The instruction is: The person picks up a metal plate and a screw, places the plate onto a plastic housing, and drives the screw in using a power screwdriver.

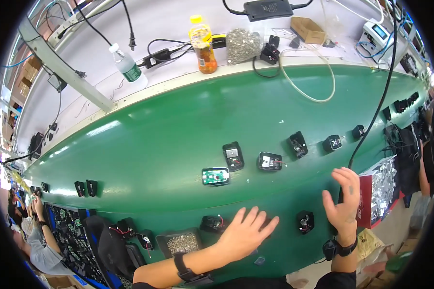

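Note:
My left hand (246, 232) reaches over the green belt with its fingers spread, palm down. A black plastic housing with red wires (213, 223) lies beside its thumb side, and a dark part shows partly beneath its fingertips. My right hand (344, 204) is raised with the thumb apart from the outstretched fingers. A black cable (378, 106) runs down to this hand, where a dark shape is mostly hidden behind the fingers. Between my hands stands another open black housing (305, 222). Farther off lie a housing with a green circuit board (215, 176) and several open black housings (270, 161).
A tray of small screws (182, 242) sits left of my left forearm. To the right stands a red box of silvery pieces (380, 188). Bottles (203, 45) and a bag of small metal parts (243, 45) line the back shelf. Another person (46, 241) works at far left.

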`<state>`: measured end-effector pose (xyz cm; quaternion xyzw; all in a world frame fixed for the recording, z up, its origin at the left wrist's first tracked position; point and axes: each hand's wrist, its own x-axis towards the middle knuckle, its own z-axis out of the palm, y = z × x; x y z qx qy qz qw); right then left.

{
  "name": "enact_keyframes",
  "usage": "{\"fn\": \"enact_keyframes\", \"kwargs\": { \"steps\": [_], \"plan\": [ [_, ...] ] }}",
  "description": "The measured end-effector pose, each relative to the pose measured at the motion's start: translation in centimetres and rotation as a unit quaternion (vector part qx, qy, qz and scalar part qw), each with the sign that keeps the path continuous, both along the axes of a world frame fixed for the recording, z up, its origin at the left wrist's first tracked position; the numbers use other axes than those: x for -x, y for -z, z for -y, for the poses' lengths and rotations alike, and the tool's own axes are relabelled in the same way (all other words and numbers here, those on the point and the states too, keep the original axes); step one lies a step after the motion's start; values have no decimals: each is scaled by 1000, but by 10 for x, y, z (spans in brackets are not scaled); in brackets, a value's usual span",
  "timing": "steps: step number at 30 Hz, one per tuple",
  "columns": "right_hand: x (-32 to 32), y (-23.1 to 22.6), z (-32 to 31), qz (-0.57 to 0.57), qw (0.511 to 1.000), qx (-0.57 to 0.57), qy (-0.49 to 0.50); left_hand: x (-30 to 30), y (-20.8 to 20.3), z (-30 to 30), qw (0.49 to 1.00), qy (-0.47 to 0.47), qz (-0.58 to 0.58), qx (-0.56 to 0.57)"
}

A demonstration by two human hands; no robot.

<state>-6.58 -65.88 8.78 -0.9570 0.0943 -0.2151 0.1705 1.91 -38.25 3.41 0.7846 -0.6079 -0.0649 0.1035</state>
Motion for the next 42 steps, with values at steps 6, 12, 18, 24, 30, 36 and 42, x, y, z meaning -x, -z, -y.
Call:
{"fn": "enact_keyframes", "kwargs": {
  "steps": [6, 12, 18, 24, 30, 36, 42],
  "plan": [
    [82, 20, 29, 41, 988, -19, 150, -8, -35, -38, 981, -184, -34, 54],
    [97, 47, 29, -35, 959, -120, 256, -4, -16, -62, 939, -340, -6, 41],
    [81, 66, 47, -56, 946, -263, 180, -14, 1, -70, 942, -317, -47, 95],
    [85, 70, 69, -85, 913, -338, 213, -22, -22, -87, 951, -268, -112, 110],
    [84, 46, 60, -18, 866, -481, 136, 41, -28, -83, 984, -149, -4, 99],
    [77, -11, -10, 112, 745, -651, -92, 57, -11, -52, 990, -135, 10, -50],
    [88, -22, -32, 137, 692, -689, -167, 59, -9, -57, 986, -163, -30, 26]
  ]
}}
